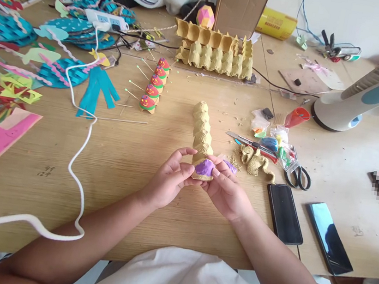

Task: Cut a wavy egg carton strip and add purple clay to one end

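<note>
Both my hands hold the near end of a strip of egg carton cups (203, 127), which points away from me above the wooden table. Purple modelling clay (204, 167) is spread over the front of its nearest cup. My left hand (170, 176) grips the left side, thumb beside the clay. On the right, my right hand (228, 189) pinches the cup with its thumb at the clay's edge. More purple clay (230, 166) lies just behind my right fingers. A finished carton caterpillar (155, 86) in red and green stands farther back, with pins sticking out.
Right of my hands lie a utility knife (250, 143), torn carton scraps (255, 160), scissors (297, 176), clay bags (278, 142) and a phone (285, 214). Egg cartons (215, 52) stand at the back. A white cable (74, 164) crosses the left side. A fan (359, 94) stands far right.
</note>
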A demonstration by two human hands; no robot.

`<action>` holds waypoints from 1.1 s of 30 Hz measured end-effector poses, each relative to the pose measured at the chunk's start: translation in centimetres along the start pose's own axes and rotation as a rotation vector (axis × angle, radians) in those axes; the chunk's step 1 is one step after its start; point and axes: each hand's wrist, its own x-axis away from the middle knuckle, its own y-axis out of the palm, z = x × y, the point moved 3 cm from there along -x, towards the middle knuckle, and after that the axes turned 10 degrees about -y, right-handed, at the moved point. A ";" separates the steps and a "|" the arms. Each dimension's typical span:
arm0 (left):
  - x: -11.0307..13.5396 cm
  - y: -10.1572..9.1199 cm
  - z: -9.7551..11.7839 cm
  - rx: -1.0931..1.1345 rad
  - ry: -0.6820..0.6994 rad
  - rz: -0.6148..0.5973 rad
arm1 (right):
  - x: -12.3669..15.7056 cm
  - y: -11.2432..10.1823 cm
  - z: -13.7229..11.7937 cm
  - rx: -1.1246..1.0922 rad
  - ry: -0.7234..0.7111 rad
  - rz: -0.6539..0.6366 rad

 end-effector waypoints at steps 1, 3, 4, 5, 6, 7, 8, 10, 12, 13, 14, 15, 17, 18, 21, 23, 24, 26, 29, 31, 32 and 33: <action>0.0 0.0 0.0 0.012 -0.002 -0.003 | 0.0 0.0 0.0 -0.007 0.002 -0.004; 0.0 0.0 -0.1 0.017 -0.009 0.005 | 0.0 0.1 0.0 -0.015 0.006 -0.005; 0.0 0.0 -0.1 0.014 -0.014 0.015 | 0.0 0.1 0.0 -0.015 0.009 -0.004; 0.0 -0.1 -0.1 0.009 -0.019 0.025 | 0.0 0.1 0.0 -0.014 0.011 -0.002; 0.0 -0.1 -0.1 0.004 -0.023 0.033 | 0.1 0.2 0.0 -0.013 0.012 0.001; -0.1 -0.1 -0.1 0.001 -0.026 0.039 | 0.1 0.2 0.1 -0.010 0.011 0.003; -0.1 -0.2 -0.1 -0.003 -0.027 0.043 | 0.1 0.2 0.1 -0.008 0.011 0.004; -0.1 -0.2 -0.1 -0.013 -0.022 0.047 | 0.1 0.2 0.1 -0.007 0.010 0.005; -0.1 -0.2 -0.1 -0.031 -0.007 0.050 | 0.1 0.2 0.2 -0.005 0.009 0.005; -0.1 -0.2 -0.1 -0.044 0.005 0.053 | 0.2 0.2 0.3 -0.003 0.007 0.004; -0.1 -0.2 0.0 -0.058 0.021 0.059 | 0.2 0.2 0.3 0.001 0.004 0.004; 0.0 -0.3 0.0 -0.074 0.037 0.069 | 0.2 0.2 0.4 0.006 -0.001 0.005; 0.1 -0.3 0.0 -0.102 0.069 0.091 | 0.2 0.2 0.5 0.017 -0.009 0.008; 0.1 -0.4 -0.1 -0.111 0.081 0.100 | 0.2 0.2 0.5 0.022 -0.010 0.008; 0.2 -0.4 -0.2 -0.118 0.094 0.104 | 0.3 0.2 0.6 0.028 -0.008 0.000; 0.2 -0.4 -0.2 -0.100 0.083 0.082 | 0.3 0.2 0.5 0.020 -0.014 -0.007; 0.2 -0.3 -0.2 -0.082 0.074 0.065 | 0.3 0.2 0.4 0.015 -0.019 -0.008; 0.2 -0.1 -0.1 -0.042 0.052 0.022 | 0.2 0.2 0.3 0.004 -0.028 -0.002; 0.2 0.1 0.0 0.000 0.032 -0.013 | 0.1 0.1 0.2 0.004 -0.030 0.010; 0.3 0.1 0.1 0.002 0.026 -0.003 | 0.0 0.0 0.2 0.008 -0.029 0.015; 0.3 0.1 0.0 -0.002 0.023 0.007 | 0.0 0.0 0.3 0.009 -0.028 0.017; 0.3 0.1 0.0 -0.009 0.019 0.015 | 0.0 0.0 0.3 0.009 -0.026 0.018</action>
